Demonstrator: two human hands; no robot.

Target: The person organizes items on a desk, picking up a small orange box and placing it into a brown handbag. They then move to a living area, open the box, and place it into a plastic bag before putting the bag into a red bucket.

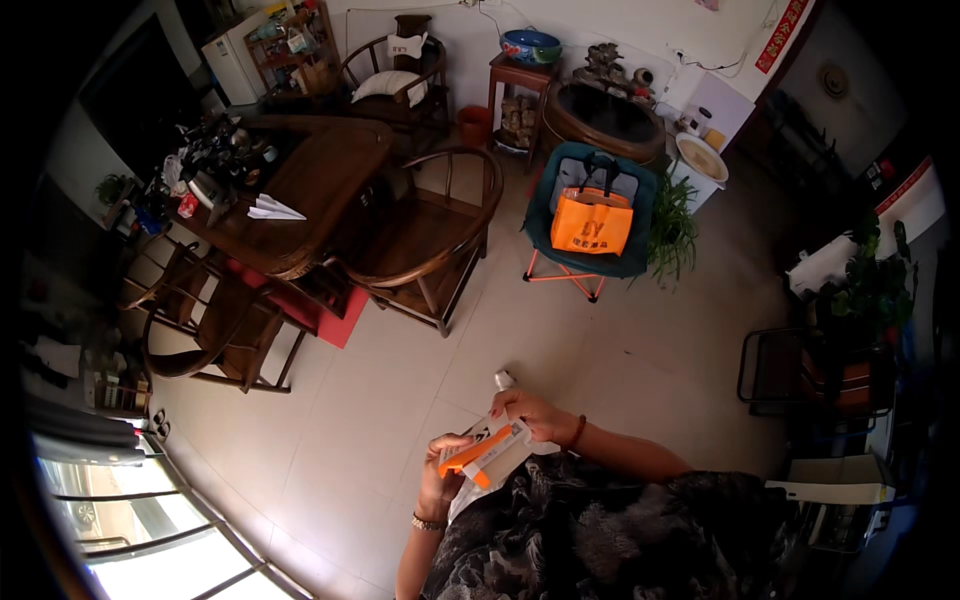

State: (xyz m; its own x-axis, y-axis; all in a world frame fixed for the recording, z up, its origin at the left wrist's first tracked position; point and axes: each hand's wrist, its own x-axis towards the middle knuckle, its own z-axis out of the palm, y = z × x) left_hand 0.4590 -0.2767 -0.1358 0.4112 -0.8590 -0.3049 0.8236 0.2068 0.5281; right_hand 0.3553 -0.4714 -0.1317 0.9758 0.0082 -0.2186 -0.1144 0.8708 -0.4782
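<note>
Between both hands, low in the view and in front of my dark patterned clothing, is a flat white-and-orange package (500, 462), held tilted. My left hand (438, 478), with a beaded bracelet at the wrist, grips its left end. The fingers of my right hand (532, 412), with a reddish-brown bracelet at the wrist, are closed on the upper right edge. Just beyond the right fingers shows a small white object (504, 379); I cannot tell whether it is held or lies on the floor.
Ahead, a green folding chair (540, 205) carries an orange bag (592, 222), beside a leafy plant (675, 225). To the left stand a dark wooden table (330, 150) with a folded paper plane (275, 208) and wooden armchairs (420, 235). A black-framed chair (765, 365) is at the right.
</note>
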